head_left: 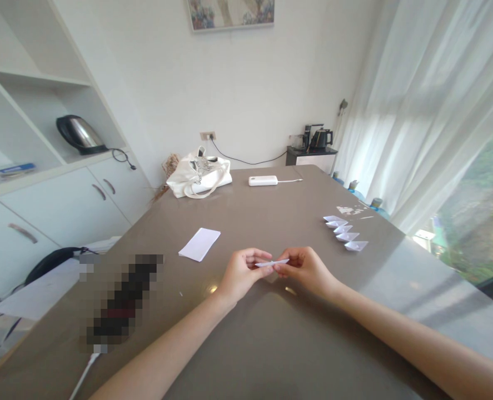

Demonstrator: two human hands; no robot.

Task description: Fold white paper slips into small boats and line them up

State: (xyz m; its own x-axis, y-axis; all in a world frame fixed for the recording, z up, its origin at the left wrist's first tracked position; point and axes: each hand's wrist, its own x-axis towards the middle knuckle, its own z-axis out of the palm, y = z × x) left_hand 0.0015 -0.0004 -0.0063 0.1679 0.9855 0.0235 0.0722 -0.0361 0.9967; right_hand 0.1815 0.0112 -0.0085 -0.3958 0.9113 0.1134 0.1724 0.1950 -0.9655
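Note:
Between my hands, just above the table, is a small folded white paper boat [278, 261], seen nearly edge-on. My left hand [246, 270] pinches its left end between thumb and fingers. On the other end, my right hand [300, 266] has thumb and fingertips closed too. Off to the right, several finished paper boats [346, 236] stand in a slanting row. A stack of white paper sheets [200, 244] lies flat, left of and beyond my left hand.
The brown table [246, 216] carries a white handbag [200, 175] and a white power bank [263, 180] with a short cable at the far side. Paper scraps [352, 210] lie near the right edge. A blurred-out dark object [123, 303] with a white cable is at left.

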